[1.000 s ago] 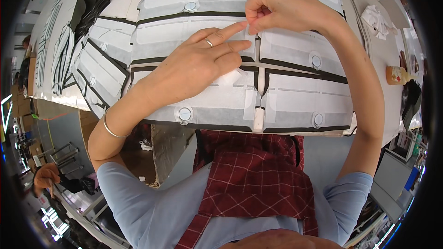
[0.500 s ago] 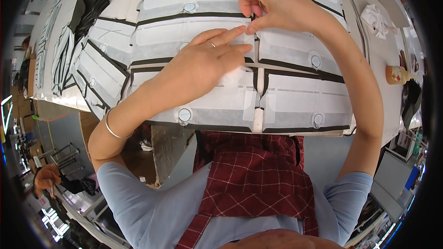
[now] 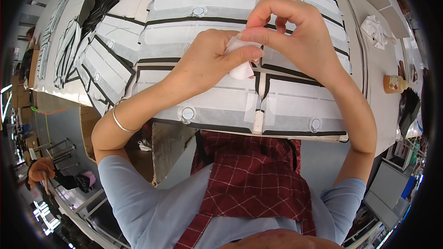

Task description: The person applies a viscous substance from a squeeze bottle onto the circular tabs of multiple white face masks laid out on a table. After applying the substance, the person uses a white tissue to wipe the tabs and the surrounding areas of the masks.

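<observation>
My left hand [image 3: 210, 55] is closed around a crumpled piece of white cloth [image 3: 241, 71], its thumb pressed over it and the lower end hanging out below. Close against it, my right hand [image 3: 297, 39] curls in a pinch, thumb and fingertip at the cloth's upper edge. Whatever that pinch holds is too small to make out. Both hands hover over two columns of flat white-backed panels with black borders. The near left panel [image 3: 212, 103] and near right panel [image 3: 300, 101] each carry a round disc, such as the left disc [image 3: 188, 114].
Loose panels [image 3: 104, 67] overlap at the left, beside a stack of black pieces [image 3: 99, 2]. On the table's right lie a crumpled white rag [image 3: 376, 31] and a bottle of amber liquid [image 3: 393, 84]. A cardboard box [image 3: 90, 124] stands below the table's left edge. Another person [image 3: 41, 171] is at far left.
My left hand has turned from fingers extended over the panels to gripping the white cloth higher up. My right hand has shifted slightly nearer, its pinch now at the cloth.
</observation>
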Demonstrator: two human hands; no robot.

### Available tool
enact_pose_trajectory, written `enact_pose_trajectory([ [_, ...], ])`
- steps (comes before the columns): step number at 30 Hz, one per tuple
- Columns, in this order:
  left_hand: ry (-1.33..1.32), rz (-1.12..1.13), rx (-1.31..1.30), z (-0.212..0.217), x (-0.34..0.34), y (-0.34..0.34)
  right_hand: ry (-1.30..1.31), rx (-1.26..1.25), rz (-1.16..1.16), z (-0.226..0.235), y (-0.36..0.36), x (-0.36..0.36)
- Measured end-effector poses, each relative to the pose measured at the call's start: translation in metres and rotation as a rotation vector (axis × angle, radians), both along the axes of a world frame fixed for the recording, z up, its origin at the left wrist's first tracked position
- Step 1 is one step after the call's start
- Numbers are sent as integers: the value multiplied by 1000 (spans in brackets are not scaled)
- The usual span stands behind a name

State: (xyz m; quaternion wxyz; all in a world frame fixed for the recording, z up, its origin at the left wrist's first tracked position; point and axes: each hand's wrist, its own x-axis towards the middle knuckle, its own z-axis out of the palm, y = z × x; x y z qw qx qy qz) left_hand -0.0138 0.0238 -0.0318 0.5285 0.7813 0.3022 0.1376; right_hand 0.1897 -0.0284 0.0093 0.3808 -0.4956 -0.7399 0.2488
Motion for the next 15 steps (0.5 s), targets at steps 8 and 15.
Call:
enact_pose_trajectory([
  [8, -19, 34, 112, 5, -7, 13, 275, -343, -175, -9, 16, 49],
  [15, -84, -153, 676, 4, 4, 39, 141, -475, -252, -40, 33, 72],
])
